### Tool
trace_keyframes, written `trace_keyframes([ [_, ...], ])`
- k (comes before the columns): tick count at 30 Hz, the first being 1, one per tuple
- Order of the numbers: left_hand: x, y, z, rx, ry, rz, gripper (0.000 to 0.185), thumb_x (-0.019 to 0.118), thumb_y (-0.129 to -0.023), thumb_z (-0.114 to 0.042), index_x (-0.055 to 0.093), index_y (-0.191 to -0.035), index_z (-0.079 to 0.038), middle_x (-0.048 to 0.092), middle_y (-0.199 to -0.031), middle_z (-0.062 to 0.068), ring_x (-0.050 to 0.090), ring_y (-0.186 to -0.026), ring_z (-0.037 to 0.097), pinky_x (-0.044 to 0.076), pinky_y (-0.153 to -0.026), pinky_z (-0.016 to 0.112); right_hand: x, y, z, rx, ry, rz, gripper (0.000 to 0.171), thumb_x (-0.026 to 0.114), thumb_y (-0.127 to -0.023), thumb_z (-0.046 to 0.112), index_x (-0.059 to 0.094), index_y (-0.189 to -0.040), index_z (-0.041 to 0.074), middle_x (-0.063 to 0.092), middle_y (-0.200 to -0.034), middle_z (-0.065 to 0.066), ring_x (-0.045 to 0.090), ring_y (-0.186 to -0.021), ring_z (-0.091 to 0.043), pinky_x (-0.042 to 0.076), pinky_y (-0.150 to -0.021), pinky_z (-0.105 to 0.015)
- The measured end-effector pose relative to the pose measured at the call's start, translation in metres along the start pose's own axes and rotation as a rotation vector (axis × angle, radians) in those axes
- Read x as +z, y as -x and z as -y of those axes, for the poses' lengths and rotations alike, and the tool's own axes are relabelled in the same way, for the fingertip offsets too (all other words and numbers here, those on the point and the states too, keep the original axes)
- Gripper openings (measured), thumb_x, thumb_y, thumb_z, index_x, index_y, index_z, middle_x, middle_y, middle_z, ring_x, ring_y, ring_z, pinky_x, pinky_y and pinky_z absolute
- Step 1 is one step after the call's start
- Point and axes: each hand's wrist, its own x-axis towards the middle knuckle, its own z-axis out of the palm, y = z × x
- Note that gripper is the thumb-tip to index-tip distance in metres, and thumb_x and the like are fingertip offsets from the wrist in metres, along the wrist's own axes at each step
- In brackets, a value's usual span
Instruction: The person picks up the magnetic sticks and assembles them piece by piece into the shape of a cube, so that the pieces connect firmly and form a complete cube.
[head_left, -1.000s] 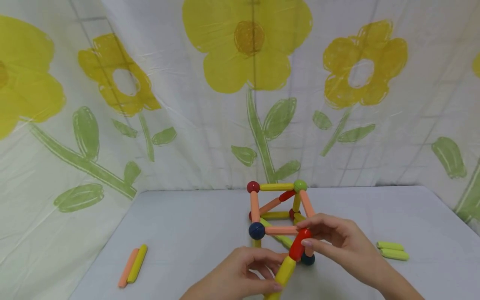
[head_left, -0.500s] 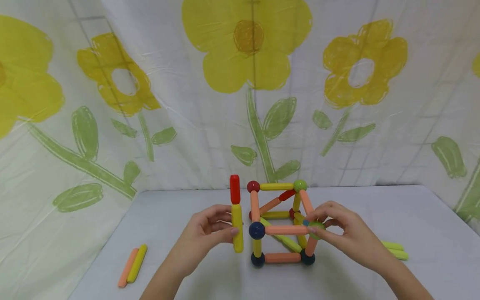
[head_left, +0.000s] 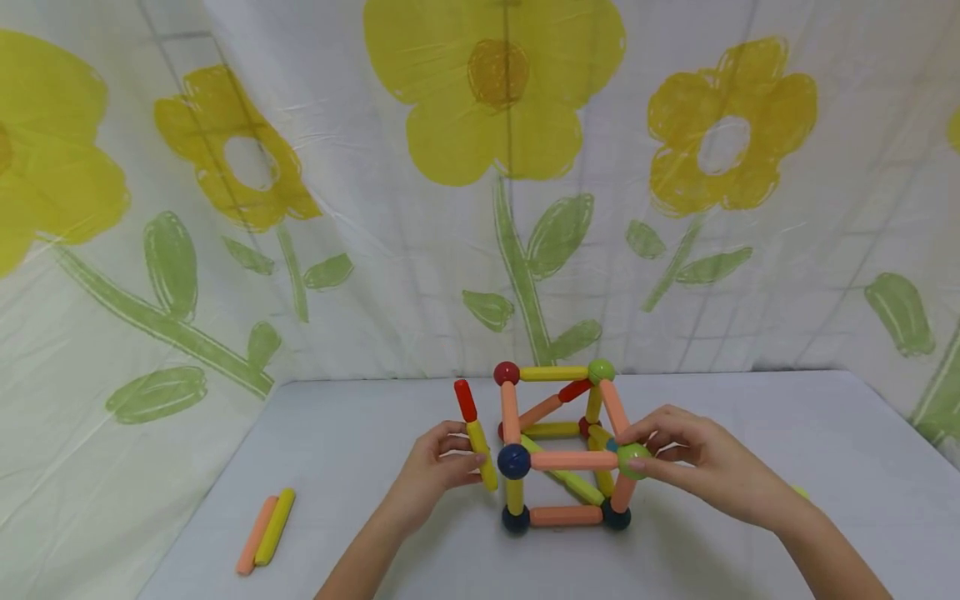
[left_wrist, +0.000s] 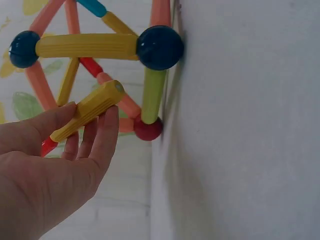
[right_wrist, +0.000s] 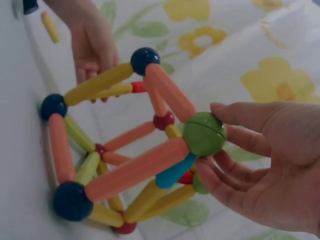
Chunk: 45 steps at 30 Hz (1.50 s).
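Note:
A cube frame of magnetic sticks [head_left: 573,461] and coloured balls stands on the table. At its upper front right corner, my right hand [head_left: 701,462] pinches the green ball [right_wrist: 204,135] between thumb and fingers. A blue stick [right_wrist: 175,171] slants inward from that ball. Just left of the frame, my left hand [head_left: 431,467] holds a yellow stick [left_wrist: 92,110] by thumb and fingertips. A red stick [head_left: 466,401] is joined end to end with it and points up, leaning left. The yellow stick's lower end is near the dark blue ball [head_left: 513,461].
A pink stick [head_left: 257,535] and a yellow stick [head_left: 275,527] lie side by side on the table's left. Behind my right forearm, a bit of light green stick [head_left: 801,492] shows. A flowered cloth [head_left: 420,317] hangs behind the table [head_left: 360,417].
My right hand has let go of the red stick and taken the green ball. My left hand has carried the joined red and yellow sticks to the frame's left side, then lowered and tilted them.

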Motion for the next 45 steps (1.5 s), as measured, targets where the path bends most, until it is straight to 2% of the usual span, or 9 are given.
trace_keyframes([
  [6,0.01,-0.005,0.015,-0.034,0.041,0.057,0.043,0.068,-0.1,-0.007,0.05,-0.137,0.006,0.066,-0.12,0.018,0.074,-0.1,0.022,0.063,-0.092,0.044,0.0,-0.001,0.001,0.009,-0.007,-0.003,0.022,0.073,-0.1,0.011,0.075,-0.119,0.022,0.068,-0.115,0.001,0.062,-0.097,-0.017,0.058,-0.084,-0.024],
  [12,0.017,-0.008,0.018,-0.041,0.062,0.076,0.044,0.069,-0.101,-0.008,0.05,-0.138,0.007,0.066,-0.121,0.018,0.074,-0.102,0.023,0.062,-0.093,0.045,0.0,-0.001,0.001,0.021,-0.009,-0.003,0.021,0.073,-0.1,0.011,0.075,-0.119,0.021,0.068,-0.115,0.001,0.062,-0.097,-0.017,0.058,-0.084,-0.025],
  [15,0.017,-0.011,0.014,-0.036,0.045,0.044,0.046,0.068,-0.102,-0.012,0.05,-0.14,0.006,0.065,-0.121,0.018,0.072,-0.102,0.022,0.063,-0.092,0.044,0.001,0.0,0.001,0.024,-0.016,-0.001,0.021,0.073,-0.1,0.011,0.075,-0.119,0.02,0.068,-0.115,0.0,0.061,-0.097,-0.017,0.058,-0.083,-0.025],
  [19,0.012,-0.017,0.004,0.013,0.031,-0.057,0.044,0.065,-0.106,-0.017,0.052,-0.142,0.004,0.067,-0.122,0.018,0.072,-0.102,0.021,0.063,-0.09,0.043,0.002,-0.001,0.0,0.026,-0.018,0.0,0.022,0.073,-0.1,0.011,0.075,-0.12,0.021,0.067,-0.116,-0.001,0.062,-0.097,-0.016,0.058,-0.084,-0.025],
  [22,0.008,-0.021,-0.005,0.061,0.039,-0.135,0.038,0.063,-0.107,-0.016,0.057,-0.141,0.001,0.069,-0.121,0.019,0.073,-0.101,0.022,0.064,-0.089,0.043,0.003,-0.001,0.001,0.03,-0.016,0.0,0.021,0.073,-0.1,0.013,0.075,-0.119,0.022,0.068,-0.115,0.0,0.062,-0.097,-0.017,0.058,-0.084,-0.025],
  [25,0.008,-0.027,-0.011,0.105,0.044,-0.171,0.035,0.063,-0.106,-0.012,0.06,-0.139,-0.002,0.07,-0.12,0.019,0.073,-0.099,0.021,0.064,-0.087,0.042,0.004,-0.001,0.001,0.027,-0.014,-0.002,0.021,0.074,-0.1,0.012,0.075,-0.119,0.022,0.068,-0.115,0.0,0.062,-0.097,-0.016,0.058,-0.084,-0.025],
  [32,0.019,-0.043,-0.014,0.164,0.026,-0.125,0.032,0.064,-0.105,-0.009,0.064,-0.134,0.004,0.07,-0.115,0.015,0.072,-0.095,0.016,0.065,-0.086,0.039,0.004,-0.001,0.001,0.016,-0.016,-0.002,0.022,0.073,-0.1,0.011,0.075,-0.119,0.021,0.068,-0.115,0.0,0.062,-0.097,-0.016,0.058,-0.084,-0.025],
  [37,0.027,-0.051,-0.013,0.134,0.057,-0.125,0.03,0.06,-0.106,-0.006,0.06,-0.133,0.008,0.072,-0.112,0.014,0.071,-0.092,0.015,0.065,-0.085,0.038,0.004,-0.001,0.001,0.014,-0.025,0.001,0.022,0.073,-0.1,0.011,0.075,-0.119,0.021,0.068,-0.115,0.0,0.062,-0.097,-0.017,0.058,-0.085,-0.025],
  [45,0.035,-0.052,-0.013,0.104,0.089,-0.107,0.026,0.06,-0.107,-0.008,0.057,-0.126,0.008,0.072,-0.123,0.026,0.075,-0.101,0.024,0.063,-0.09,0.043,0.003,-0.002,0.001,0.005,-0.023,-0.003,0.022,0.073,-0.1,0.01,0.075,-0.119,0.021,0.068,-0.115,0.0,0.062,-0.097,-0.016,0.058,-0.085,-0.025],
])
